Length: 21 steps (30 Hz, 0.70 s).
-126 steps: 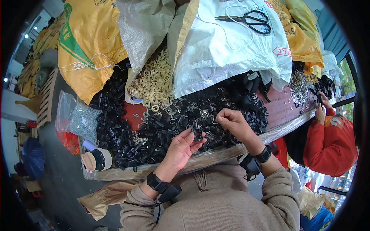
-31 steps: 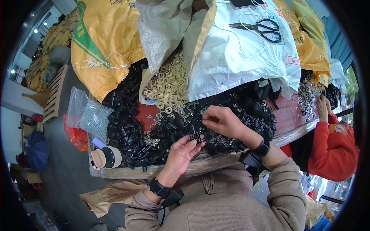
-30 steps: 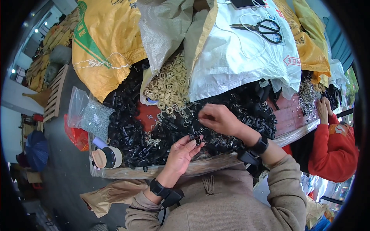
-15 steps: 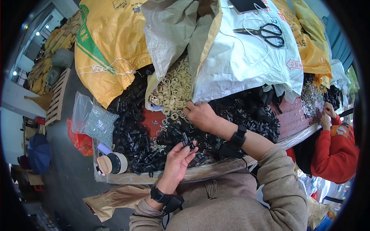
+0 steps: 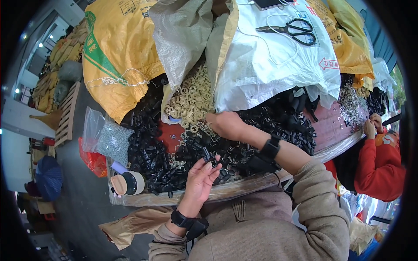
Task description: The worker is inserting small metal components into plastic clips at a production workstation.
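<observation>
Left hand (image 5: 199, 180): palm up, thumb and fingers pinched together on a small black part (image 5: 207, 155) that pokes out toward 12 o'clock.
Right hand (image 5: 228, 126): at 1 o'clock from the left, back uppermost, fingers curled down at the near edge of the beige rings (image 5: 191, 95); the fingertips are hidden, so whether they have hold of one I cannot tell.
Black pile (image 5: 237, 150): spread beneath both hands, mixed with metal clips.
Grey sack (image 5: 183, 39): at 12 o'clock, open, the rings spilling from its mouth.
White sack (image 5: 270, 74): at 1 o'clock, with black scissors (image 5: 300, 33) on it.
Yellow sack (image 5: 124, 50): at 11 o'clock.
Pellet bag (image 5: 114, 142): at 10 o'clock.
Cup (image 5: 134, 182): lying at 9 o'clock.
Co-worker (image 5: 379, 167): at 3 o'clock, red sleeves, hands near more clips.
</observation>
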### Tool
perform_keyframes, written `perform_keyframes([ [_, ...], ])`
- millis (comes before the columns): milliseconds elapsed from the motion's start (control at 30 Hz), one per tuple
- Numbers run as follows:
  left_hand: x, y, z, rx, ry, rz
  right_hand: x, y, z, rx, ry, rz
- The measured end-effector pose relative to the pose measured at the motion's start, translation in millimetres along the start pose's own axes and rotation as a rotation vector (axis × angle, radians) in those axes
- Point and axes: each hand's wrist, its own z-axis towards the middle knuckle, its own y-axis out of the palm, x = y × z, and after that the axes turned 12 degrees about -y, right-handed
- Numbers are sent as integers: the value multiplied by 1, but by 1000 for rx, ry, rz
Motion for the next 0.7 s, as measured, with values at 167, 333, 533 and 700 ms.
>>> perform_keyframes([
  [167, -4, 4, 7, -45, -24, -17, -13, -31, -40, 234, 228, 853],
  [333, -12, 19, 17, -63, -87, 20, -24, -44, -85, 390, 471, 1447],
  [533, -21, 36, 25, -60, -141, 65, -21, -35, -118, 439, 531, 1311],
  [700, -20, 34, 28, -26, -130, 81, -27, -46, -121, 346, 350, 742],
])
